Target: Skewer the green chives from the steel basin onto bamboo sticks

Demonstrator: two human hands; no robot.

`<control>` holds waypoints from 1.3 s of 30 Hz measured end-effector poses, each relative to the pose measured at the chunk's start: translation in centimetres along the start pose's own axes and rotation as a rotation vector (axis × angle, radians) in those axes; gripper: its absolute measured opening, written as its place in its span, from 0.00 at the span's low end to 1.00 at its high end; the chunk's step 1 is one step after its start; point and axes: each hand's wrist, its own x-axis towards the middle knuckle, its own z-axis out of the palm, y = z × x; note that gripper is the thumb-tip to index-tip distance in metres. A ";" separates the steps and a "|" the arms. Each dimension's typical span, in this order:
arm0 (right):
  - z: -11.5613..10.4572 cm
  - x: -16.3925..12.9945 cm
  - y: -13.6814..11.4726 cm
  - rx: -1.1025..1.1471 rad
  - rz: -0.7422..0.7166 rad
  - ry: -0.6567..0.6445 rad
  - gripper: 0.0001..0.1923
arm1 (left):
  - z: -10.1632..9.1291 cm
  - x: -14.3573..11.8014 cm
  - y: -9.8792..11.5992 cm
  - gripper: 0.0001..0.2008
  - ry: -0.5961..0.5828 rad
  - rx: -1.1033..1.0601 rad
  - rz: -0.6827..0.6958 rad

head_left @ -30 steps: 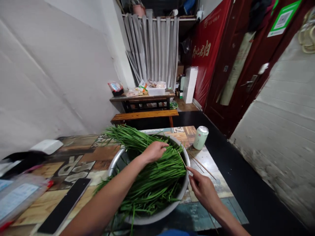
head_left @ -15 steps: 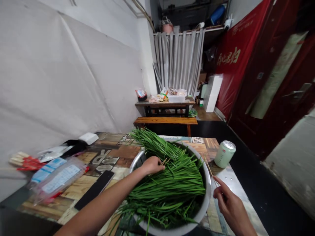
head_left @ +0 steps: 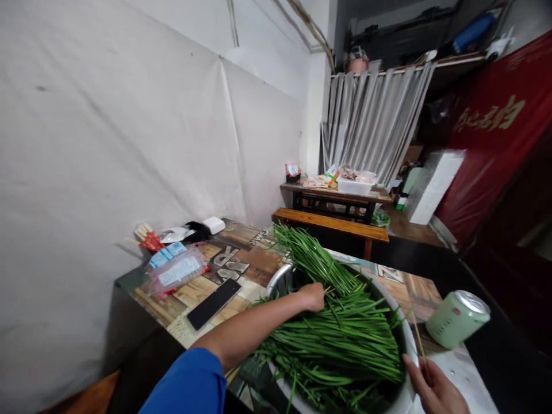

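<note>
A big metal basin is heaped with long green garlic chives, one bundle lying up over its far side. My left hand is closed over the chives, with the ends of thin wooden skewers poking out past its fingers. At the basin's right edge, my right hand pinches a thin bamboo skewer that points up and away. Its thumb is beside the rim; I cannot tell if they touch. A light green can stands beyond that hand.
On the table to the left lie a black phone, clear plastic packets and a bunch of red-wrapped sticks. Past the table stand a wooden bench and another table holding a white tub.
My view has swung left, so the scene sits further right and my blue sleeve shows. The right hand has come closer to the basin's rim. The left hand still holds its skewers.
</note>
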 end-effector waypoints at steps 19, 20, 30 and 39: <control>-0.3 -0.1 -1.3 0.005 -0.126 0.127 0.17 | -0.2 2.2 -0.9 0.21 -0.216 -0.526 0.087; -0.4 -0.2 -1.4 0.011 -0.120 0.121 0.16 | -0.1 2.3 -0.7 0.21 -0.206 -0.537 0.092; -0.9 -0.4 -1.9 -0.008 -0.112 0.111 0.14 | -0.9 2.1 0.9 0.13 -0.011 -0.580 0.280; -2.2 -1.2 -2.8 -0.378 -0.102 0.084 0.16 | -1.1 1.6 1.2 0.11 0.259 -0.445 0.408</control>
